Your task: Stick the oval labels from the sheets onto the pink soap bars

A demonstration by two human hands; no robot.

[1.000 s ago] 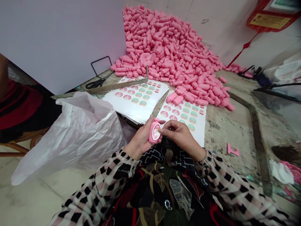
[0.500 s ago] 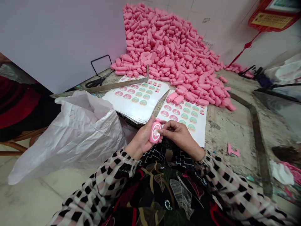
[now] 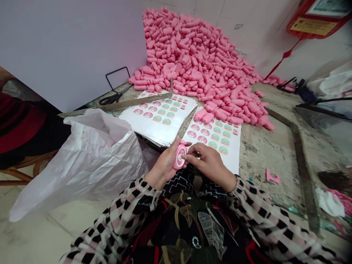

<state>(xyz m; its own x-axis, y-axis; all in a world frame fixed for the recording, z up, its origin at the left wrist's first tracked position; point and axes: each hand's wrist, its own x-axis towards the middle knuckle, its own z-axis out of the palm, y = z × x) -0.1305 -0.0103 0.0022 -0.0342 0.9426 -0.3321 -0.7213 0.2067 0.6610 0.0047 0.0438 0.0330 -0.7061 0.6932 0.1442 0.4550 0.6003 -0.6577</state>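
Note:
A small pink bottle (image 3: 180,144) stands nearly upright in my left hand (image 3: 164,161), gripped between thumb and fingers. On its front is an oval pink-and-white label (image 3: 180,152) with small print. My right hand (image 3: 211,161) is curled beside it, the thumb tip pressing on the lower part of the label. Nothing shows inside the curled right fingers. Just beyond my hands lie a sticker sheet (image 3: 232,157) and, to its left, a stack of sticker sheets (image 3: 156,130), printed with pink and green labels.
A large heap of pink bottles (image 3: 192,66) covers the table's back and overlaps the right sheet. A metal strip (image 3: 132,102) lies across the left stack, near black scissors (image 3: 111,98). A white plastic bag (image 3: 90,157) hangs at left. A pink scrap (image 3: 272,176) lies right.
The right thumb has moved slightly down and left over the label. My left hand still grips the bottle. The whole view has shifted a little.

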